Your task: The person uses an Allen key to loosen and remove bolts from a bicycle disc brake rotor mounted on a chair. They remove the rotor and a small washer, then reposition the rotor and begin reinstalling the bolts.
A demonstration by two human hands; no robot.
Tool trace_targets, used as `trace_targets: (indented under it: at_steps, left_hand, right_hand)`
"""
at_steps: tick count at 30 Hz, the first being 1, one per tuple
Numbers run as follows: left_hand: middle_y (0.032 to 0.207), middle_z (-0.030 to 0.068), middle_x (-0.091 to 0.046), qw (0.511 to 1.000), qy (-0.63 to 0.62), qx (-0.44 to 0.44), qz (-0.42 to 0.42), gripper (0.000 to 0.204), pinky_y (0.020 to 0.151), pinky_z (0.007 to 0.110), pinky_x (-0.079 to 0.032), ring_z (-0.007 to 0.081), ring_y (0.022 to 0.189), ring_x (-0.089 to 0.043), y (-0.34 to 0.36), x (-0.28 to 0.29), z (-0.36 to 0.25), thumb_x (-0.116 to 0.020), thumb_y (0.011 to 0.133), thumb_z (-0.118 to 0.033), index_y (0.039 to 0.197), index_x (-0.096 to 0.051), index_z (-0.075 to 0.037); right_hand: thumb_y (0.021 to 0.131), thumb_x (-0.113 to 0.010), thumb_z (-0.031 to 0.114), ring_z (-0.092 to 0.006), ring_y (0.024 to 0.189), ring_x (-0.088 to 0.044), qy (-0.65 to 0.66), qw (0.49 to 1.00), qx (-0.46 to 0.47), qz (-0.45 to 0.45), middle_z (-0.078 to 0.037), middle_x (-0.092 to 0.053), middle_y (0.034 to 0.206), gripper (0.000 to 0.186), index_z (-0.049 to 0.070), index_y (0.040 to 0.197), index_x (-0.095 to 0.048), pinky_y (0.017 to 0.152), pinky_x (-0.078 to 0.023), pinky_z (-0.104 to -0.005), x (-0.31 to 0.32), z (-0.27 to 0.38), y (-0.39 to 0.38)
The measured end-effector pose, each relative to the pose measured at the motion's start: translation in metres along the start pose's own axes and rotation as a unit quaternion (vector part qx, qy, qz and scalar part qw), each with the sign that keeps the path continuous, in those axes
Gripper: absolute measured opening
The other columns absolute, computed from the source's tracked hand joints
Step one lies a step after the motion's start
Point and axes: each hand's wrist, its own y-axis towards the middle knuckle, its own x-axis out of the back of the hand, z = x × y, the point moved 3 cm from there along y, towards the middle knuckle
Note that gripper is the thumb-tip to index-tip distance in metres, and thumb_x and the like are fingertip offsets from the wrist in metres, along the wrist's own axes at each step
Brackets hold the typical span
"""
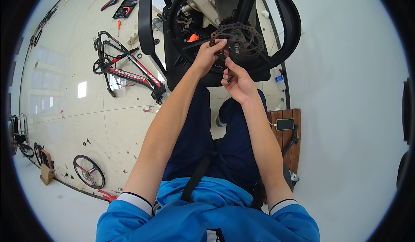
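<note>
A black spoked bicycle wheel (293,25) lies on a black office chair (207,78) in front of me. At its hub is a dark, perforated brake disc (255,41), with a threaded axle end standing up from the middle. My left hand (208,57) is closed at the disc's near left edge, thumb over the rim. Just right of it and nearer to me, my right hand (238,81) pinches a slim dark tool (229,75). The tool points up toward the disc's near edge; its tip is hidden by my fingers, so its exact kind is unclear.
On the floor at left lie a black-and-red bicycle frame (129,69), an orange-handled screwdriver (119,25), an open tool case (125,9), a saddle (109,3) and another wheel (89,172). A phone (285,124) rests on a wooden stool (293,155) at right.
</note>
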Motion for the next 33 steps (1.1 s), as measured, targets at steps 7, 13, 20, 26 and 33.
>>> trace_targets:
  at_steps: [7, 13, 20, 26, 33]
  left_hand:
    - [0.092, 0.0035, -0.07, 0.999, 0.027, 0.008, -0.017, 0.03, 0.08, 0.028, -0.051, 0.0116, 0.084, -0.065, -0.005, 0.0, -0.006, -0.071, 0.093, -0.033, 0.098, -0.071, -0.004]
    - [0.086, 0.0056, -0.072, 0.989, 0.065, -0.024, -0.127, 0.035, 0.072, 0.024, -0.05, 0.0097, 0.076, -0.064, -0.018, -0.008, -0.008, -0.076, 0.088, -0.032, 0.096, -0.074, 0.001]
    - [0.083, 0.0072, -0.07, 0.933, 0.245, 0.004, -0.262, 0.043, 0.066, 0.023, -0.05, 0.011, 0.072, -0.063, -0.051, -0.004, -0.017, -0.081, 0.083, -0.029, 0.103, -0.072, 0.007]
    - [0.081, 0.0124, -0.074, 0.89, 0.378, -0.004, -0.255, 0.032, 0.068, 0.027, -0.056, 0.0157, 0.071, -0.071, -0.053, -0.032, -0.053, -0.078, 0.082, -0.022, 0.099, -0.074, 0.004]
    - [0.083, 0.0187, -0.072, 0.79, 0.555, -0.223, -0.136, 0.021, 0.073, 0.036, -0.056, 0.0289, 0.079, -0.072, -0.033, -0.038, -0.049, -0.063, 0.081, -0.009, 0.095, -0.075, -0.001]
  right_hand:
    - [0.096, -0.066, 0.02, -0.0016, 0.058, -0.056, 0.017, 1.0, -0.02, -0.007, -0.004, -0.068, 0.085, 0.021, 0.001, 0.105, -0.065, 0.048, -0.043, -0.0124, -0.011, 0.008, -0.004]
    - [0.097, -0.065, 0.018, -0.0005, 0.057, -0.056, 0.024, 1.0, -0.015, 0.001, -0.005, -0.068, 0.086, 0.017, 0.002, 0.101, -0.066, 0.048, -0.044, -0.0108, 0.0, 0.013, 0.0]
    - [0.093, -0.072, 0.018, 0.0001, 0.053, -0.053, 0.02, 0.999, -0.038, 0.0, -0.001, -0.067, 0.079, 0.013, 0.006, 0.095, -0.068, 0.044, -0.042, -0.012, 0.011, 0.006, 0.013]
    - [0.092, -0.072, 0.017, -0.0009, 0.052, -0.052, -0.049, 0.997, 0.006, -0.061, 0.001, -0.062, 0.073, 0.011, 0.007, 0.094, -0.068, 0.045, -0.042, -0.0132, 0.006, 0.009, 0.012]
    - [0.095, -0.067, 0.015, -0.0016, 0.057, -0.05, -0.054, 0.998, 0.012, 0.03, 0.001, -0.058, 0.074, 0.01, 0.006, 0.095, -0.065, 0.046, -0.038, -0.0132, 0.018, 0.001, 0.024]
